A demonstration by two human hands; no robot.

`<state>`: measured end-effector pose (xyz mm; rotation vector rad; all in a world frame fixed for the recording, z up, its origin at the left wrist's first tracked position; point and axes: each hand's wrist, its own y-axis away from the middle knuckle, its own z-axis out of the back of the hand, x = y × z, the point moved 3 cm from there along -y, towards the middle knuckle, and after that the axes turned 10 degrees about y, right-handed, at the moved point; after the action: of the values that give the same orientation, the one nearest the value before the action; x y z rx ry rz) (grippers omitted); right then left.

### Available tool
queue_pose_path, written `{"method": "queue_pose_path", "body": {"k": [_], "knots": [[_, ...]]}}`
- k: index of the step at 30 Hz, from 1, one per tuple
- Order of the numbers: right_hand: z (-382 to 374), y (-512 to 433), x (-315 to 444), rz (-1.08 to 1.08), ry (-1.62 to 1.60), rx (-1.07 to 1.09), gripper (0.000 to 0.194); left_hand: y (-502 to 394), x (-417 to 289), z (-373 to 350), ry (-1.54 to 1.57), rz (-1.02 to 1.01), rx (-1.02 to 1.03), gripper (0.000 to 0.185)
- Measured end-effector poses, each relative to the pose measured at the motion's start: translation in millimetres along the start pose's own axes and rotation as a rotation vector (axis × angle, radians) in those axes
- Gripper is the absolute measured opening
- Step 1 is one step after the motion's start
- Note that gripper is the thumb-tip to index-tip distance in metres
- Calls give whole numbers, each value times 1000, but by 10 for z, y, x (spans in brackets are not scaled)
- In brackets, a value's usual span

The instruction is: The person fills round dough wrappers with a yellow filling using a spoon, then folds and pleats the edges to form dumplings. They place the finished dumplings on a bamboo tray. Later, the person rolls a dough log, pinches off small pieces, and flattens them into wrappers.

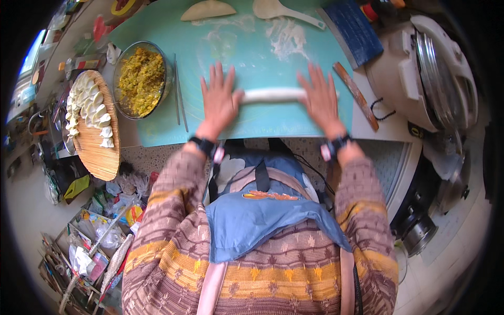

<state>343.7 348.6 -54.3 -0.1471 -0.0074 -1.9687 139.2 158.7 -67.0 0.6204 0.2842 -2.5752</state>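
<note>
A long white dough rope lies crosswise on a turquoise silicone mat, blurred by motion. My left hand is flat, fingers spread, at the rope's left end. My right hand lies palm down over its right part, and a short tip shows beyond it. A folded half-round piece of dough and a white spoon are at the mat's far edge, near scattered flour. Left of my left hand are a pair of chopsticks and a glass bowl of chopped yellow-green filling.
A round woven tray with several pale dumplings overhangs the table's left edge. On the right are a wooden rolling pin, a blue-handled dough scraper and a white electric cooker. Bags fill a rack at lower left.
</note>
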Motion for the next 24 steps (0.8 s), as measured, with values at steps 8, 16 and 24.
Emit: {"method": "queue_pose_path", "body": {"k": [8, 16, 24], "knots": [[-91, 320, 168, -67, 56, 69, 53, 241, 103, 111, -90, 112, 0, 65], [-182, -517, 546, 46, -116, -41, 53, -122, -539, -174, 109, -95, 99, 70], [-263, -737, 524, -108, 9, -37, 57, -194, -484, -114, 101, 57, 121, 73]]}}
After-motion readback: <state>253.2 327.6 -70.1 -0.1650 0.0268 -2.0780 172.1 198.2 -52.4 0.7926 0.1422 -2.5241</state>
